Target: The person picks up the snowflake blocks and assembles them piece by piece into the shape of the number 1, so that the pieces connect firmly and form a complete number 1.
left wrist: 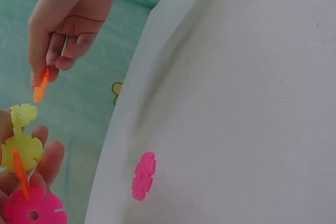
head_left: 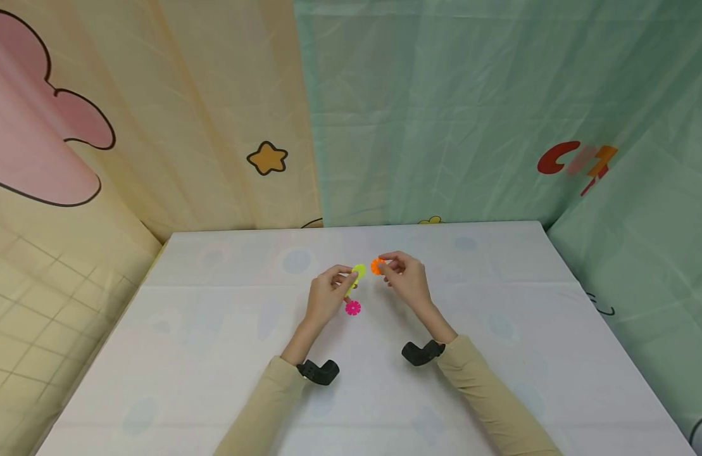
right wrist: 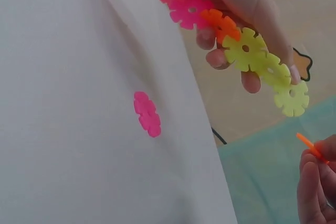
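Note:
My left hand (head_left: 326, 294) holds a chain of interlocking plastic flower discs (right wrist: 245, 49) between thumb and fingers. Seen from the right wrist, the chain runs from pink discs (right wrist: 190, 10) through one orange disc (right wrist: 220, 24) to yellow discs (right wrist: 272, 70), the last yellow one sticking out past the fingertips. A separate orange disc (head_left: 377, 266) is pinched by thumb and fingers of my right hand (head_left: 407, 278). It is held edge-on in the wrist views, a short gap from the chain's yellow end. Below the hands, a loose pink disc (right wrist: 147, 114) lies on the table.
A white cloth covers the table (head_left: 214, 354). Behind its far edge hang a cream curtain (head_left: 214, 95) and a green curtain (head_left: 442, 95) with printed shapes. Black wrist cameras are strapped at both sleeve cuffs, close above the cloth.

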Demonstrator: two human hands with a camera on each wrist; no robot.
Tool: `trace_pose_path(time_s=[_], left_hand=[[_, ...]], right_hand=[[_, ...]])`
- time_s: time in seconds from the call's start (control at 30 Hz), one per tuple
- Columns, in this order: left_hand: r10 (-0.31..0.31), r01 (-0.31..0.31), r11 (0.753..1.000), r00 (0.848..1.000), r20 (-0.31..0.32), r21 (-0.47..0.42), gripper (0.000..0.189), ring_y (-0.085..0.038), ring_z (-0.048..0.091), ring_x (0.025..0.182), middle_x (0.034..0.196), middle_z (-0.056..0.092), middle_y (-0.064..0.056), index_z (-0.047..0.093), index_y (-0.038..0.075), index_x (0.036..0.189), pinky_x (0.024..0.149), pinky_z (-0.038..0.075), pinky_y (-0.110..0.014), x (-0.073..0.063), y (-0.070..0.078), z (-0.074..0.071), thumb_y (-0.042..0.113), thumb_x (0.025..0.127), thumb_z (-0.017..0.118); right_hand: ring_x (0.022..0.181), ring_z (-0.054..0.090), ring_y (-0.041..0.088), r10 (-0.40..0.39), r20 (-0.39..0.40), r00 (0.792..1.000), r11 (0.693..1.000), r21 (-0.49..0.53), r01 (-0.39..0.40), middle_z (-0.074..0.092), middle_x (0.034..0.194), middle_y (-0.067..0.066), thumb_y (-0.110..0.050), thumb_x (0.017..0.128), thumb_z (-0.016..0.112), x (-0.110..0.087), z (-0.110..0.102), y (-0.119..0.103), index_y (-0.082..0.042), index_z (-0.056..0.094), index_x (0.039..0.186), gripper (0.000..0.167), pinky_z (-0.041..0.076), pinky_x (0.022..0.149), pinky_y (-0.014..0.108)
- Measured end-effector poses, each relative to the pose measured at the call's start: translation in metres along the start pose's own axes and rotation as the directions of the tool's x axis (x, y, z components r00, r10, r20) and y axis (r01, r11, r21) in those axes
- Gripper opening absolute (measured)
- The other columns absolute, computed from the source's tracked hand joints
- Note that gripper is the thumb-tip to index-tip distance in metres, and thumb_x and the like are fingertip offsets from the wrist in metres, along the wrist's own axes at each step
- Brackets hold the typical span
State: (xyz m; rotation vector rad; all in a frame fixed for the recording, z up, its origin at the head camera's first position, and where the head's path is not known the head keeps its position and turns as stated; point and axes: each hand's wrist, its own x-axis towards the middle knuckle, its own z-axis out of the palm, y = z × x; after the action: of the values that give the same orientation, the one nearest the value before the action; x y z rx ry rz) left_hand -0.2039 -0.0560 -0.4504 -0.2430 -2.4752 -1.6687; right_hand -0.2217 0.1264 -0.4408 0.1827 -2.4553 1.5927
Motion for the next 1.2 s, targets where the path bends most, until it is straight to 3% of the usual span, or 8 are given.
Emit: trace_pose_path(time_s=[0.27,0.57,0.77,1.0,1.2], left_hand=[[0.044,-0.044,0.999,0.999,-0.013,0.029,0.022,-0.022,0.062,0.051,0.077,0.072,-0.007,0.07,0.01,0.1,0.044,0.042,-0.021,-0.001,0.001,0.002,0.03,0.092,0.064],[0.1,-0.099,0.993,0.995,-0.015,0.058,0.021,-0.03,0.062,0.052,0.08,0.07,-0.009,0.069,0.008,0.098,0.041,0.038,-0.019,0.0,0.004,0.004,0.027,0.093,0.064],[0.12,-0.117,0.989,0.993,-0.021,0.094,0.019,-0.02,0.06,0.049,0.084,0.071,-0.009,0.069,0.009,0.098,0.041,0.038,-0.019,0.0,0.004,0.005,0.026,0.093,0.064],[0.227,-0.217,0.966,0.972,-0.058,0.139,0.022,-0.008,0.057,0.047,0.078,0.069,-0.005,0.067,0.009,0.095,0.039,0.037,-0.02,-0.003,0.006,0.007,0.03,0.094,0.062],[0.204,-0.195,0.971,0.977,-0.056,0.135,0.016,-0.01,0.059,0.05,0.071,0.068,-0.005,0.068,0.009,0.096,0.04,0.037,-0.02,-0.003,0.007,0.008,0.025,0.093,0.064]], right_hand=[[0.066,0.065,0.041,-0.027,-0.044,0.999,0.993,0.113,0.032,0.068,0.078,0.021,-0.013,0.089,0.067,0.001,0.002,-0.009,-0.002,0.069,0.103,0.018,0.052,0.054,0.019],[0.059,0.066,0.027,0.002,-0.073,0.997,0.988,0.153,0.01,0.07,0.08,0.021,-0.013,0.089,0.068,0.004,0.007,-0.016,0.0,0.068,0.102,0.018,0.052,0.054,0.017],[0.064,0.066,0.038,0.025,-0.053,0.998,0.988,0.151,-0.017,0.068,0.081,0.028,-0.005,0.089,0.065,-0.003,0.003,-0.04,0.009,0.064,0.103,0.019,0.054,0.056,0.019],[0.061,0.067,0.033,0.032,-0.064,0.997,0.985,0.17,-0.02,0.069,0.08,0.025,-0.01,0.088,0.068,0.004,0.011,-0.019,0.004,0.068,0.102,0.02,0.052,0.054,0.017],[0.056,0.066,0.029,0.026,-0.083,0.996,0.978,0.208,-0.008,0.068,0.075,0.023,-0.009,0.087,0.069,0.003,0.011,-0.021,0.003,0.07,0.096,0.015,0.052,0.053,0.018]])
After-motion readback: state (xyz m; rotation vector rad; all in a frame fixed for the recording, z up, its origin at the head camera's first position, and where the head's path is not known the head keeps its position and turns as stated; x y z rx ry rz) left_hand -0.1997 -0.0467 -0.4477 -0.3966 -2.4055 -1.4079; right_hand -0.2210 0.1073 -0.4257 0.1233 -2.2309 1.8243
